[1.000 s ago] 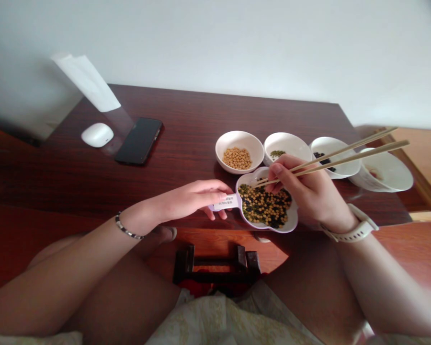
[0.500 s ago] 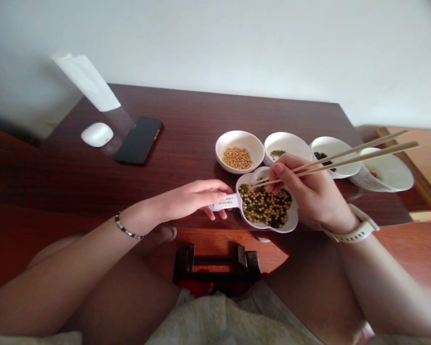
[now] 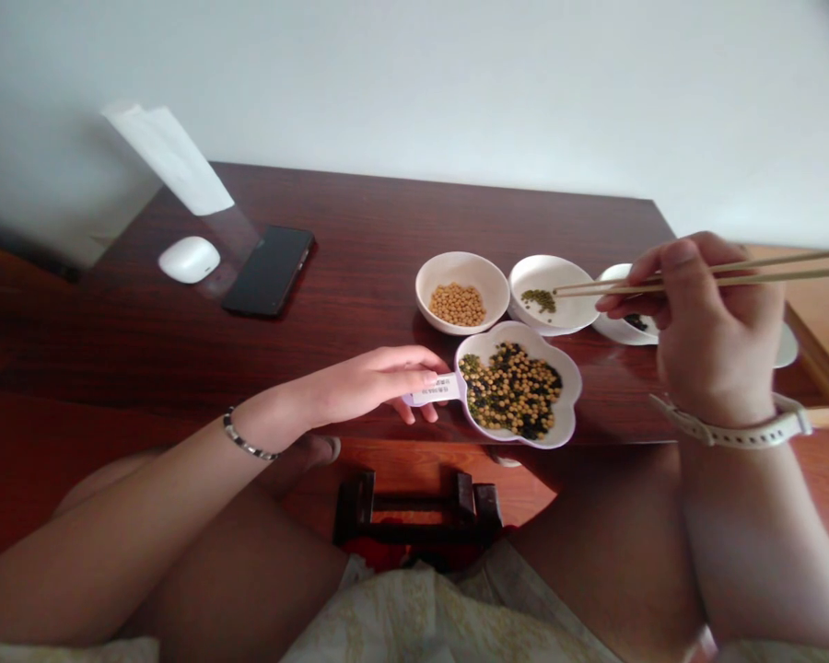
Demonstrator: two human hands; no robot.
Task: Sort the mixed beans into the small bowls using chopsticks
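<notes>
My left hand (image 3: 379,379) pinches the handle (image 3: 434,389) of a flower-shaped white dish (image 3: 567,410) heaped with mixed yellow, green and black beans, at the table's near edge. My right hand (image 3: 711,322), with a white watch on the wrist, is raised to the right and grips wooden chopsticks (image 3: 636,284). Their tips hover over the small white bowl holding a few green beans (image 3: 551,293). To its left stands a bowl of yellow beans (image 3: 461,291). A bowl with black beans (image 3: 625,324) is partly hidden behind my right hand.
A dark wooden table (image 3: 359,267) stands against a pale wall. A black phone (image 3: 269,269), a white mouse-like object (image 3: 189,259) and a white paper packet (image 3: 172,158) lie at the back left. Another white bowl (image 3: 786,345) peeks out at far right. A small wooden stool (image 3: 418,506) stands below between my knees.
My right hand lifted the chopsticks out of the mixed-bean dish and swung them up and right, tips now over the green-bean bowl. The left hand stayed on the handle.
</notes>
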